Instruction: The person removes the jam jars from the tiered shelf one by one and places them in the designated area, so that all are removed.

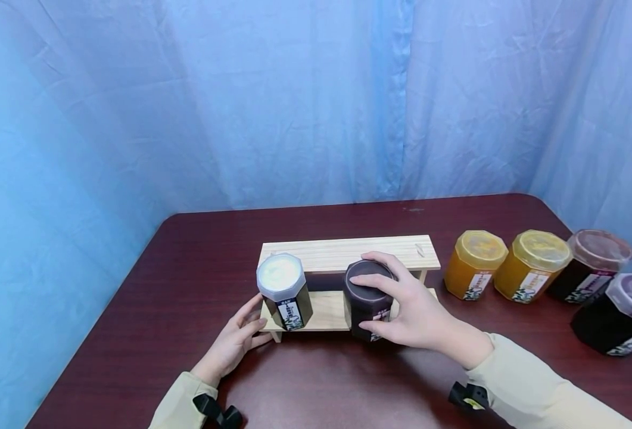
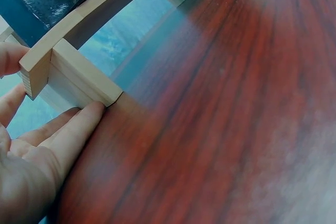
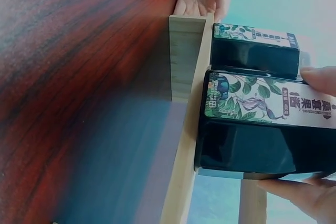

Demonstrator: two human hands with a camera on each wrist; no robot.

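A two-tier wooden rack [image 1: 323, 304] stands on the table. On its lower board, at the left end, is a dark jar with a white lid [image 1: 283, 292]. My right hand [image 1: 412, 298] grips a dark jar with a dark lid [image 1: 366, 298] from above, fingers over the lid and thumb at its front. In the right wrist view this labelled jar [image 3: 262, 145] stands upright, its base right at the lower board [image 3: 181, 182]. At the rack's left end, my left hand [image 1: 235, 339] touches the wood with fairly straight fingers; one fingertip meets the leg [image 2: 84, 74] in the left wrist view.
Right of the rack stand two amber jars with yellow lids, one [image 1: 476, 265] beside the other [image 1: 532, 266]. Farther right are two dark jars, one with a brownish lid [image 1: 589, 265], one with a purple lid [image 1: 618, 316]. A blue curtain [image 1: 294, 107] hangs behind the dark red table [image 1: 203, 268].
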